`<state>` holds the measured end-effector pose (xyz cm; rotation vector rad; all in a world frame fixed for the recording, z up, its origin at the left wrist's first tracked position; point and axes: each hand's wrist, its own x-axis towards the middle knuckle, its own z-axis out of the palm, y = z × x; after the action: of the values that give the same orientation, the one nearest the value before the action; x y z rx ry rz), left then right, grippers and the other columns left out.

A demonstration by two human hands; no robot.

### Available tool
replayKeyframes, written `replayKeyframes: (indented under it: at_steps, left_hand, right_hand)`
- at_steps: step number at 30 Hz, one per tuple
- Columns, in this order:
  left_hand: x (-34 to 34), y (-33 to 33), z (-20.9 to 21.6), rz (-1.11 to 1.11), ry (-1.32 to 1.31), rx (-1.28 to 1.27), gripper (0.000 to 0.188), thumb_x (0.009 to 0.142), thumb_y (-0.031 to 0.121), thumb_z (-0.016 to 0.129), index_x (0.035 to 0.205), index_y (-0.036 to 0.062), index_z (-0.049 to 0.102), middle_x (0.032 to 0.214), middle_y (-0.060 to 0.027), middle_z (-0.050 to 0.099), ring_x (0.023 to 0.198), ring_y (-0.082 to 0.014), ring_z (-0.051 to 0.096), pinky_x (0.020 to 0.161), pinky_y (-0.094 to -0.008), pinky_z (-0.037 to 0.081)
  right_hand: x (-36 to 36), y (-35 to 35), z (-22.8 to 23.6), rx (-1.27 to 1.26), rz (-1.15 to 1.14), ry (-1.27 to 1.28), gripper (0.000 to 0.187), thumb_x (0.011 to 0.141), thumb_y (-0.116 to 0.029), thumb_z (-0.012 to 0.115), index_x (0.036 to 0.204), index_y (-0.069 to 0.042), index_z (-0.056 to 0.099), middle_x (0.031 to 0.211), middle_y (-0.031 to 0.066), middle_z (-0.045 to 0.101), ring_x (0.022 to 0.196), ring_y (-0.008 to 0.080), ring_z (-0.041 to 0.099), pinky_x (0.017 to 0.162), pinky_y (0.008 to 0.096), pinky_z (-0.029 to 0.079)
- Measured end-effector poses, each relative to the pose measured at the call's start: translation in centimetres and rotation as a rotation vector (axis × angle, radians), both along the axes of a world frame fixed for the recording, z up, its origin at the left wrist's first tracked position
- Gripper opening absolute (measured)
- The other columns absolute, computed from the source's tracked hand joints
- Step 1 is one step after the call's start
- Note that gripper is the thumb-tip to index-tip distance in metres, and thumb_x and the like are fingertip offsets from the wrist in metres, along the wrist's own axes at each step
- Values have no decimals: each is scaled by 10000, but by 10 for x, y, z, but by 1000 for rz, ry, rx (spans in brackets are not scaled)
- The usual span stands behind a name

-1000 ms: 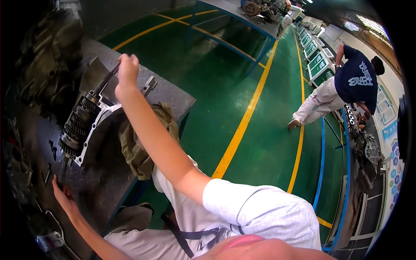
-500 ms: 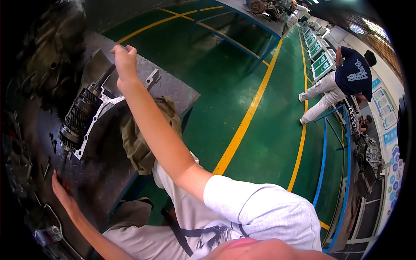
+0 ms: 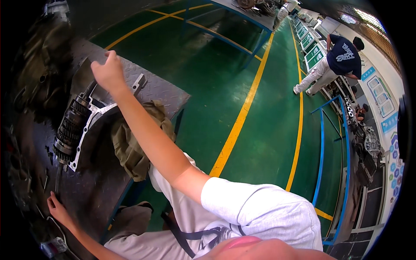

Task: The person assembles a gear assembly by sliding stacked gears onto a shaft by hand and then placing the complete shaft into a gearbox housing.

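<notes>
**Colours and patterns, workshop bench view**

Workbench top [image 3: 164,93]: dark grey steel with a raised tread pattern; frame edge blue. Gear shaft assembly [image 3: 69,130]: dark, oily grey-black with ribbed rings; the bracket plate [image 3: 93,113] on it is pale silver. Rag [image 3: 132,145]: olive drab, plain. Floor [image 3: 208,73]: glossy green, crossed by yellow lines [image 3: 236,130]. Railing [image 3: 321,151]: bright blue. Own sleeve [image 3: 264,212]: light grey-white, plain; strap across chest dark. Person in the distance [image 3: 333,60]: navy top with white print on the back, off-white trousers, black cap. Wall boards [image 3: 312,47]: green and white.
</notes>
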<state>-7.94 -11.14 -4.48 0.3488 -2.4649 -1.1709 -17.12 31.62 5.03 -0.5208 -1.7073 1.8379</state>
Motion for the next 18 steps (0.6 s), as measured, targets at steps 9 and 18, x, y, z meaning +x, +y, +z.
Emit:
replayKeyframes:
  at_steps: [9, 18]
  left_hand:
    - [11, 2, 2, -18, 94, -265, 524, 948, 411, 485, 1140, -66, 587, 1103, -249, 619, 1023, -366, 582, 897, -355, 426]
    - [16, -8, 16, 59, 55, -490, 504, 971, 389, 443, 1184, -50, 570, 1142, -241, 606, 1045, -375, 580, 881, -375, 453]
  right_hand:
    - [8, -9, -4, 609, -94, -201, 462, 791, -237, 631, 1140, 22, 475, 1182, 197, 495, 1146, 327, 474, 967, 427, 387]
    - [18, -28, 5, 691, -58, -265, 508, 790, -249, 656, 1187, 7, 470, 1301, 227, 434, 1191, 340, 443, 999, 420, 367]
